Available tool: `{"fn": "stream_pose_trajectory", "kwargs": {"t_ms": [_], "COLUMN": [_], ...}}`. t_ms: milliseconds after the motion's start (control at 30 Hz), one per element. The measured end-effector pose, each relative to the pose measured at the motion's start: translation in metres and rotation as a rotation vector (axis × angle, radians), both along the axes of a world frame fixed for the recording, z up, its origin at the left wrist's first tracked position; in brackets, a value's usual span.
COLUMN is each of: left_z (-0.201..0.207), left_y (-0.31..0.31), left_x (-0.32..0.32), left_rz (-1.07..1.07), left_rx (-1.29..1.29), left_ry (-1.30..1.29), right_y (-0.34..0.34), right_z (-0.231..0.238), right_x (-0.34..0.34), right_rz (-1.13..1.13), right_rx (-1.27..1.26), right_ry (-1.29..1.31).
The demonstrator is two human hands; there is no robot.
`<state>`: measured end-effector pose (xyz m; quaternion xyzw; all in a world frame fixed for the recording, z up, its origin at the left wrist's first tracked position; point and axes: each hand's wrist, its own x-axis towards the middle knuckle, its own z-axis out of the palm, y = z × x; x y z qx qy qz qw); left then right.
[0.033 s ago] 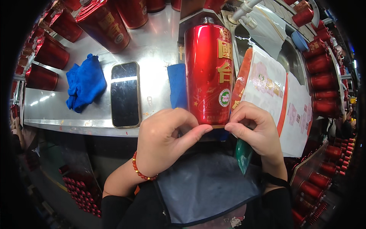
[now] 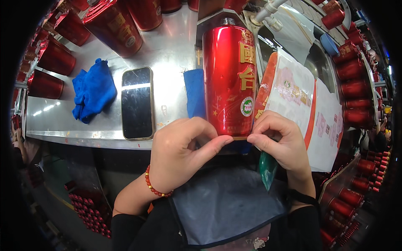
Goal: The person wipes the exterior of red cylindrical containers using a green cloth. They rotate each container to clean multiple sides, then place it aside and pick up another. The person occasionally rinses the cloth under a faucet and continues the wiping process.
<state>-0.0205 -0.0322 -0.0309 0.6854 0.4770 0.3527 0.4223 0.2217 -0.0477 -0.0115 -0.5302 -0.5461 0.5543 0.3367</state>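
Observation:
A glossy red bottle [image 2: 224,79] with raised gold lettering lies with its neck away from me and its gold-edged base toward me. Blue cloth [image 2: 194,94] shows along its left side and under the base. My left hand [image 2: 182,152], wearing a beaded bracelet, is closed in a pinch at the left of the base edge; what it grips there is hidden. At the base's right corner my right hand [image 2: 280,140] is also pinched. A green pointed piece [image 2: 267,169], glossy and flat, hangs from under its curled fingers, its upper end hidden in the palm.
On the metal counter [image 2: 104,136] left of the bottle lie a phone [image 2: 137,103] and a crumpled blue cloth [image 2: 94,92]. Several red bottles [image 2: 115,31] stand behind. Printed sheets [image 2: 293,88] lie at right beside a sink [image 2: 320,62], under a pipe [image 2: 268,11].

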Motion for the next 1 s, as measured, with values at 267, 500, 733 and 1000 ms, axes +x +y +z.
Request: {"fn": "stream_pose_trajectory", "kwargs": {"t_ms": [267,500,733,1000], "left_z": [-0.004,-0.007,-0.023,-0.039], "left_y": [0.001,0.002,-0.002,-0.031], "left_x": [0.000,-0.004,-0.021,-0.003], "left_rz": [0.005,0.001,0.165,0.031], "left_rx": [-0.140,-0.216,-0.189,0.976], "left_ry": [-0.079,-0.105,-0.141,0.220], "right_y": [0.000,0.002,0.004,0.006], "right_z": [-0.006,-0.005,-0.009,-0.005], "right_x": [0.001,-0.001,0.002,0.000], "right_rz": [-0.023,-0.027,-0.003,0.003], "right_rx": [-0.026,-0.057,-0.016,-0.050], "right_ry": [-0.001,-0.037,-0.084,-0.016]}}
